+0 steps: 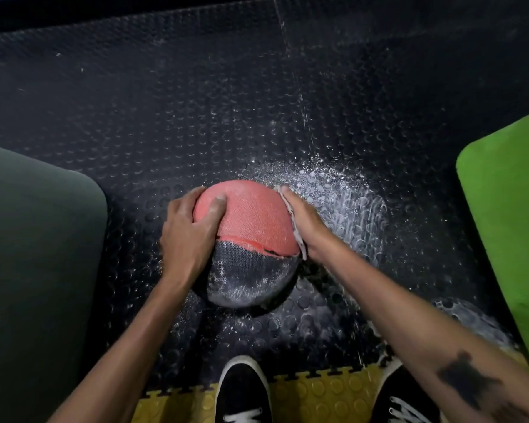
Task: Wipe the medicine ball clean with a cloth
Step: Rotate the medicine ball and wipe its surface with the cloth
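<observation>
A: Ball position?

B: Medicine ball (251, 227) sits on the black studded floor mat (196, 117), centre of view, a little near of middle. Top half red, near half grey-black with white powdery streaks. Seam between the halves looks split along the red edge.

A: Left hand?

B: Left hand (187, 236) is on the ball's left side. Fingers curled over the far-left curve, thumb laid across the red top. It grips the ball itself, nothing else in it.

A: Right hand?

B: Right hand (303, 221) is flat against the ball's right side with a white cloth (295, 224) trapped between palm and ball. Fingers straight, pointing far, pressing the cloth on. Only the cloth's edge shows, running from the fingertips down to the wrist. Can't see any finger curled round it.

A: Floor state?

B: White powder residue (342, 203) smeared on the mat just right and far of the ball, in curved streaks. Another lighter patch near-right, partly behind the right forearm.

A: Surroundings?

B: Dark green mat (34, 254) at left, well apart from the ball. Bright green mat (507, 224) at right edge. Yellow interlocking tile (312, 395) along the near edge. Two black shoes with white laces, left shoe (242, 392) and right shoe (406, 401), standing partly on it. Dark tattoo on the right forearm, shape unclear.
</observation>
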